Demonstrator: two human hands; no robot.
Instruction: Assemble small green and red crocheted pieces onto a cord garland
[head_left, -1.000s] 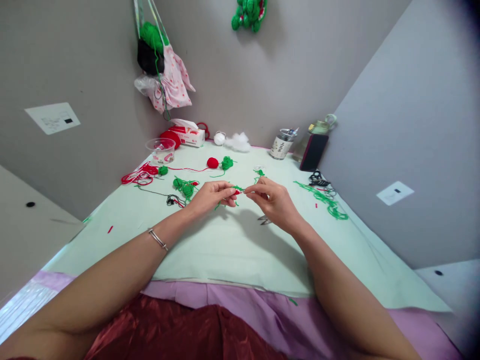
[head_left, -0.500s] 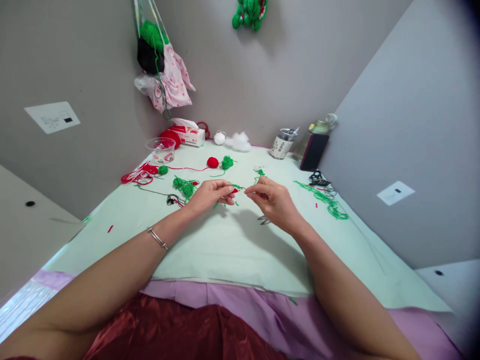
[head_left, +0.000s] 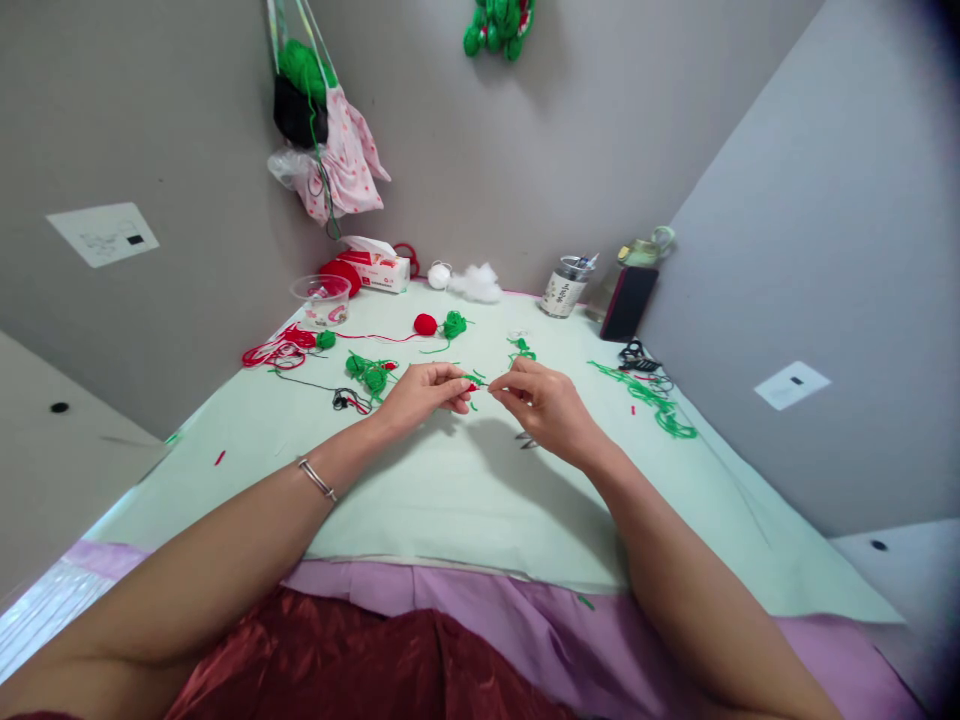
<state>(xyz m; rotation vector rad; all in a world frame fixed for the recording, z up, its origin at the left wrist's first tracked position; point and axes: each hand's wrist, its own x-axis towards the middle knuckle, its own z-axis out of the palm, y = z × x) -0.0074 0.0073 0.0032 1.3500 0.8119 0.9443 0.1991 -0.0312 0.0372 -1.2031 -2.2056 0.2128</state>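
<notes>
The left hand's fingers [head_left: 454,386] are closed on a small green-and-red yarn piece [head_left: 472,383] above the table [head_left: 442,500]; the right hand's fingers [head_left: 491,386] are pinched together beside it — whether on thread or a tool is too small to tell. Partly hidden metal tips [head_left: 527,440] lie below the right hand [head_left: 551,405]. Green yarn bundles [head_left: 369,373] lie near the left hand [head_left: 416,398] — a red ball [head_left: 425,325] farther back.

A craft corner, walled closely
Yarn balls [head_left: 425,325] on a cloth-covered table [head_left: 450,490] at centre; a dotted bag [head_left: 346,160] with green yarn hangs upper left.
</notes>
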